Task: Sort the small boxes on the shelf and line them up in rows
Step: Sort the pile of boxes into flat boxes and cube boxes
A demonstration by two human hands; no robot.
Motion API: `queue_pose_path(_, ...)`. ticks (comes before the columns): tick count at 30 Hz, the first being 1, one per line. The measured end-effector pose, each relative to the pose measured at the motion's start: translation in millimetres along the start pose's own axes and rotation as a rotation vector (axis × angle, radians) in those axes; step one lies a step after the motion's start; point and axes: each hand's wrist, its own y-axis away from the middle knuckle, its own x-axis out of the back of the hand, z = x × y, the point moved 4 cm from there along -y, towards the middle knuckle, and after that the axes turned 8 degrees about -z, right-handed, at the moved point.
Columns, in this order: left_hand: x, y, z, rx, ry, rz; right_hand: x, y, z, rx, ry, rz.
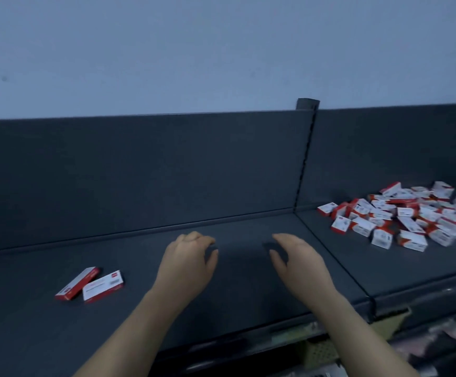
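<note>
Two small boxes [89, 285] lie askew in the left bay of the shelf [248, 295], the jumbled pile [412, 216] fills the right bay, and the left hand [187, 263] and right hand [300, 263] hover between, relaxed and empty, so no row seems formed yet.

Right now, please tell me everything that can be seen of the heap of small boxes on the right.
The heap of small boxes lies on the right section of the dark shelf, close to the back panel. The boxes look like white cardboard with red ends; their print is too blurred to read. They lie unsorted, tilted many ways, some upon others, in no rows.
</note>
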Motion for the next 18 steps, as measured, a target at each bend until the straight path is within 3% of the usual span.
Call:
queue_pose_path(11,-83.0,-54.2,180.2,-0.056,0.093,-0.099,96.5,43.7,180.1,-0.174,0.026,0.01)
queue_pose_path(18,-130.5,-89.9,240.9,-0.011,0.077,-0.202,124.2,45.4,257.0,-0.261,-0.019,-0.017)
